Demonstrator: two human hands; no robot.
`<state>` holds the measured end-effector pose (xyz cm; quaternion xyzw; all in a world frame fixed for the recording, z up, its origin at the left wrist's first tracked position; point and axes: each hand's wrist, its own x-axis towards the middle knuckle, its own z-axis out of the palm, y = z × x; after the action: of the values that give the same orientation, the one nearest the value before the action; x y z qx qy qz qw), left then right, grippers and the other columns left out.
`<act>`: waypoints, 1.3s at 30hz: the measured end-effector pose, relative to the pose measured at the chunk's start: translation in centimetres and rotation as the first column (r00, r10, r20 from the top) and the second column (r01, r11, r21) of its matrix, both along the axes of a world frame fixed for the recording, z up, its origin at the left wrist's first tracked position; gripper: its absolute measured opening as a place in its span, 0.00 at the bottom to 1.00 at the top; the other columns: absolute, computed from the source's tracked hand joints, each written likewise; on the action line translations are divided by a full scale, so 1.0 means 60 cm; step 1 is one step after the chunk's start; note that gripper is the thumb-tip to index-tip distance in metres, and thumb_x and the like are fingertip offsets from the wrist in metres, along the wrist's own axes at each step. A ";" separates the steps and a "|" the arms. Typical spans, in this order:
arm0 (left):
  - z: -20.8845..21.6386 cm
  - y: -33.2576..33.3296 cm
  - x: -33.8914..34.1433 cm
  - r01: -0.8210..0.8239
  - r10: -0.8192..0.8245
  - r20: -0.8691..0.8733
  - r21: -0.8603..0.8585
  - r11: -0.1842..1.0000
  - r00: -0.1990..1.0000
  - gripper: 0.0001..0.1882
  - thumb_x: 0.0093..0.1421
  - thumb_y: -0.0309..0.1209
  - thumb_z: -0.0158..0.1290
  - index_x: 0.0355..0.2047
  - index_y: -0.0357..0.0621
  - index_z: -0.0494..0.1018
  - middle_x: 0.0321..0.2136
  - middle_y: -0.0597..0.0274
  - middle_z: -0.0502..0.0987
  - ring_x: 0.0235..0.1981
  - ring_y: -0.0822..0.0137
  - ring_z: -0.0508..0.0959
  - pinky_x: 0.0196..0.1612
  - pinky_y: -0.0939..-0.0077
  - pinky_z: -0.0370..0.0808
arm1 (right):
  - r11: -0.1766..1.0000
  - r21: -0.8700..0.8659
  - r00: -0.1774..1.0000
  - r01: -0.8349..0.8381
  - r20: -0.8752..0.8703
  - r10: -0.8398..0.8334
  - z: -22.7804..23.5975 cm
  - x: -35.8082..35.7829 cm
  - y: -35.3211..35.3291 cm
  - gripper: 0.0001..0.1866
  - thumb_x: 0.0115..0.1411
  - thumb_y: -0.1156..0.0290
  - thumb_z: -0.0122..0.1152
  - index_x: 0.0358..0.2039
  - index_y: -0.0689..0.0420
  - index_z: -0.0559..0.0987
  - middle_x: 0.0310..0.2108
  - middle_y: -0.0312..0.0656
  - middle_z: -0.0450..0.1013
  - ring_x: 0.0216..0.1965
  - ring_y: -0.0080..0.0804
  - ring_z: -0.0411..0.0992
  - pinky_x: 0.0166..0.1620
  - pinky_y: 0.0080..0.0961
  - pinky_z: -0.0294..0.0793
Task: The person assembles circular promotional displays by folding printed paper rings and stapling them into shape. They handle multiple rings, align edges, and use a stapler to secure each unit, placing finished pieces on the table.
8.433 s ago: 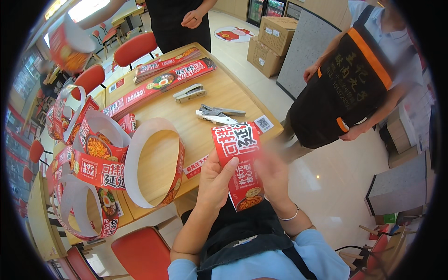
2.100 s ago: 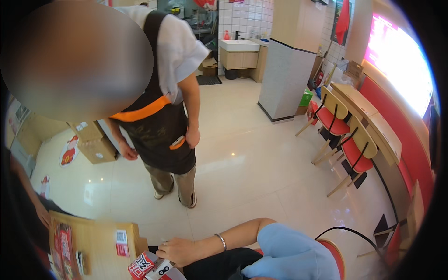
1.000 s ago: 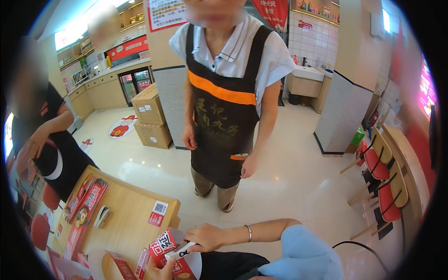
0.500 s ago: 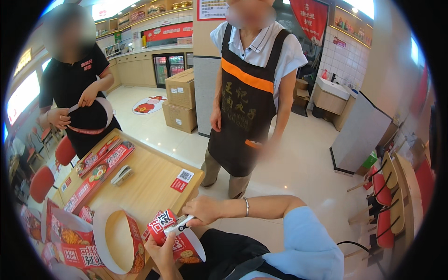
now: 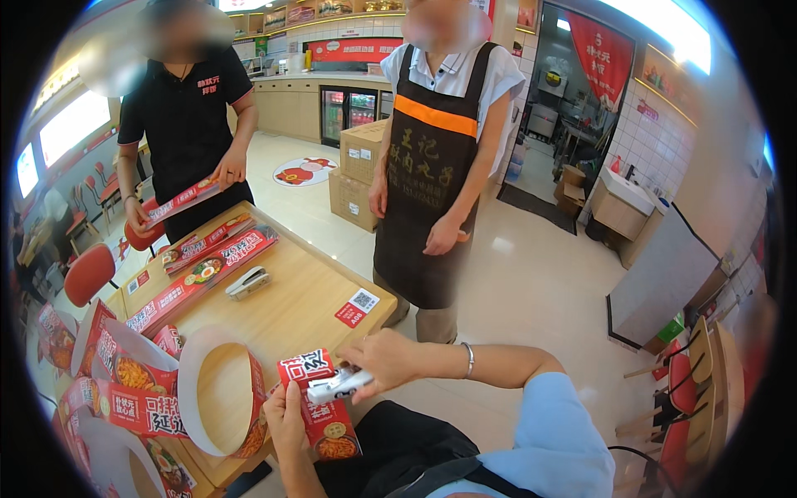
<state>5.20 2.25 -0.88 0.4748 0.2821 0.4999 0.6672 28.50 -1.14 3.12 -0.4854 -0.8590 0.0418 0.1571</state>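
A red printed paper band [image 5: 334, 432], bent round on itself, is pinched in my left hand [image 5: 288, 422] near the table's front corner. My right hand [image 5: 383, 358] grips a white stapler [image 5: 338, 387], whose nose lies across the band beside my left thumb. Whether the stapler's jaws are pressed together I cannot tell. To the left, a finished-looking red and white paper ring [image 5: 189, 390] stands on its edge on the table. Several similar printed rings [image 5: 143, 413] crowd together farther left.
On the wooden table [image 5: 307, 286] lie stacks of flat red printed strips [image 5: 195, 286] and a second stapler [image 5: 248, 283]. Across it, a co-worker in black holds a strip [image 5: 184, 204]. Another person in a dark apron [image 5: 427, 183] stands beyond the corner. Red chairs [image 5: 90, 274] stand at left.
My right hand has turned the stapler on the band. The co-worker's strip, curved into a loop before, is now held flat. The aproned person's hands have come closer together. My view has shifted.
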 end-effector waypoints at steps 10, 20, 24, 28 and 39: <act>0.008 0.009 -0.008 -0.030 0.039 0.081 -0.115 0.993 0.996 0.13 0.68 0.30 0.46 0.40 0.31 0.74 0.34 0.58 0.80 0.33 0.72 0.80 0.38 0.79 0.76 | 0.937 -0.337 0.995 -0.095 -0.006 0.099 0.017 0.004 -0.018 0.36 0.51 0.52 0.62 0.56 0.58 0.66 0.36 0.53 0.74 0.31 0.46 0.76 0.29 0.37 0.75; 0.041 0.015 -0.015 0.138 -0.056 0.309 -0.252 0.958 0.950 0.13 0.68 0.33 0.46 0.42 0.35 0.74 0.36 0.58 0.81 0.34 0.73 0.80 0.40 0.79 0.77 | 0.901 0.104 0.895 0.421 0.117 -0.431 -0.089 0.088 0.178 0.25 0.51 0.55 0.64 0.43 0.59 0.73 0.38 0.50 0.74 0.41 0.47 0.74 0.42 0.41 0.74; 0.057 0.008 -0.035 0.110 -0.037 0.263 -0.268 0.957 0.964 0.11 0.64 0.31 0.52 0.42 0.35 0.75 0.35 0.59 0.81 0.33 0.73 0.80 0.39 0.79 0.77 | 0.925 0.118 0.924 0.362 0.088 -0.373 -0.091 0.035 0.227 0.26 0.49 0.58 0.67 0.44 0.59 0.72 0.41 0.49 0.73 0.46 0.47 0.71 0.48 0.41 0.70; 0.089 0.013 -0.036 0.139 -0.111 0.125 -0.247 0.959 0.986 0.13 0.58 0.27 0.59 0.43 0.35 0.75 0.37 0.60 0.80 0.37 0.73 0.79 0.43 0.75 0.76 | 0.953 0.148 0.963 0.263 0.027 -0.270 -0.117 0.029 0.270 0.27 0.47 0.62 0.68 0.45 0.59 0.72 0.45 0.51 0.72 0.49 0.49 0.69 0.52 0.41 0.67; 0.489 0.086 -0.216 -0.055 0.595 -0.350 0.830 0.555 0.724 0.12 0.54 0.24 0.61 0.40 0.36 0.78 0.29 0.65 0.82 0.28 0.80 0.78 0.33 0.83 0.75 | 0.928 0.342 0.986 0.148 -0.129 -0.109 -0.040 0.034 0.231 0.22 0.48 0.71 0.66 0.44 0.60 0.74 0.52 0.52 0.67 0.51 0.52 0.66 0.53 0.43 0.66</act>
<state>-7.77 7.40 28.47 0.7787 0.3221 0.5145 0.1585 30.57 12.72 0.71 -0.5020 -0.8093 -0.0960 0.2896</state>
